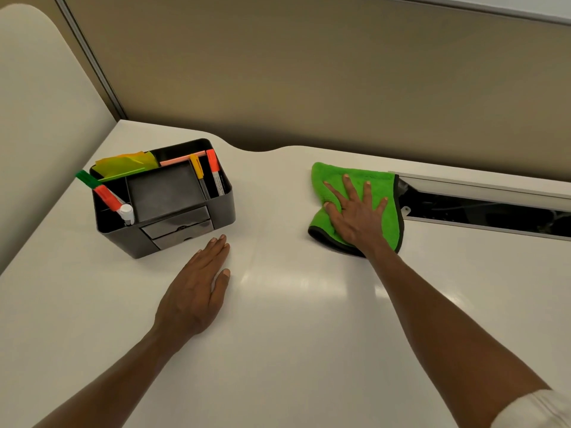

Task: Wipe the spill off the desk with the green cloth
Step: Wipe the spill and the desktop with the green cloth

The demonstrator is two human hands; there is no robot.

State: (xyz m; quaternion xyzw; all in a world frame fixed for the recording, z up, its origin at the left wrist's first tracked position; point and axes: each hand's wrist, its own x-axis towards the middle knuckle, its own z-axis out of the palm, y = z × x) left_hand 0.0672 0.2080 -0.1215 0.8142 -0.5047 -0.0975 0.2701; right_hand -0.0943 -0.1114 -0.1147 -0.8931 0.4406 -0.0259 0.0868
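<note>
A bright green cloth (384, 193) with a dark edge lies folded on the white desk (293, 319), toward the back right. My right hand (355, 211) presses flat on top of it, fingers spread. My left hand (197, 288) rests flat on the bare desk, fingers together, just in front of a black organiser. No spill shows on the glossy surface; whatever lies under the cloth is hidden.
A black desk organiser (173, 230) with markers and sticky notes stands at the left, close to my left fingertips. An open cable slot (482, 211) in the desk runs right of the cloth. A beige partition wall (309, 88) bounds the back.
</note>
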